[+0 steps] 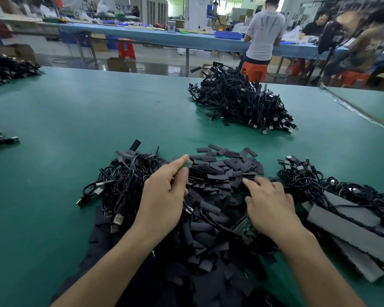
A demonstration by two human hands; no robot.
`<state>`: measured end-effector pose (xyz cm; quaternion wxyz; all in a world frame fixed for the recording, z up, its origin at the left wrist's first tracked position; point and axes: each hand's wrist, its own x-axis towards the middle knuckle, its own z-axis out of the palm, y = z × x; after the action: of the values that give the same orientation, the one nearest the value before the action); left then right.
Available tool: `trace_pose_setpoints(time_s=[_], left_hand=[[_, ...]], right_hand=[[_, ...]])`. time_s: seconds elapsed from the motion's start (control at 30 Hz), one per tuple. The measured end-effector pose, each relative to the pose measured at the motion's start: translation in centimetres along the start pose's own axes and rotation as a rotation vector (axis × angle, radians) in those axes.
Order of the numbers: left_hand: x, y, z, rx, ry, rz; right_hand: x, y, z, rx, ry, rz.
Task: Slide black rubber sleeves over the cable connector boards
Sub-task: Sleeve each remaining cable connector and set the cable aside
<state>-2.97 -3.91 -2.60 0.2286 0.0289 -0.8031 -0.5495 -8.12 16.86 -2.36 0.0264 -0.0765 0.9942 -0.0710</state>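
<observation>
Where a tangle of thin black USB cables (120, 185) lies on the green desk (53, 151), it touches the left edge of a wide heap of flat black rubber sleeves (220, 173). Above the heap's left part is the left hand (164, 196). Its thumb and curled fingers pinch a small green connector board (187, 163), which shows bare, and its black cable trails down onto the heap. On the heap's right part the right hand (268, 202) rests palm down, its fingers loosely spread and touching the sleeves, gripping none. A second green connector board (245, 230) lies on the heap just beside that wrist. Right of the heap sits another tangle of black cables (319, 182), with long grey foam strips (353, 227) at its near side. Beyond the heap, well apart, a third cable pile (242, 103) rests on the desk.
</observation>
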Motion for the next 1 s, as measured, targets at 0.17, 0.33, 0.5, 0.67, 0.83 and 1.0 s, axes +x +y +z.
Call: trace_pose_setpoints(time_s=[0.17,0.33,0.5,0.67,0.83,1.0], left_hand=[[-0.1,0.4,0.1,-0.097,-0.064,-0.059],[-0.1,1.1,-0.2,-0.194,-0.055,-0.065],[-0.4,0.8,0.1,-0.145,-0.124,-0.055],[-0.4,1.2,0.2,-0.225,-0.191,-0.108],[-0.5,2.0,0.2,-0.406,-0.248,-0.154],[-0.5,2.2,0.0,-0.491,-0.232,-0.186]], right_hand=[[0.2,0.4,0.3,0.058,0.187,-0.019],[0.1,0.2,-0.2,0.168,0.324,-0.075],[-0.2,-0.5,-1.4,0.661,0.247,-0.224],[-1.3,-2.5,-3.3,1.231,-0.007,-0.376],[-1.6,-2.7,-3.7,1.183,0.024,-0.389],[-1.7,-3.0,-3.6,1.100,0.061,-0.383]])
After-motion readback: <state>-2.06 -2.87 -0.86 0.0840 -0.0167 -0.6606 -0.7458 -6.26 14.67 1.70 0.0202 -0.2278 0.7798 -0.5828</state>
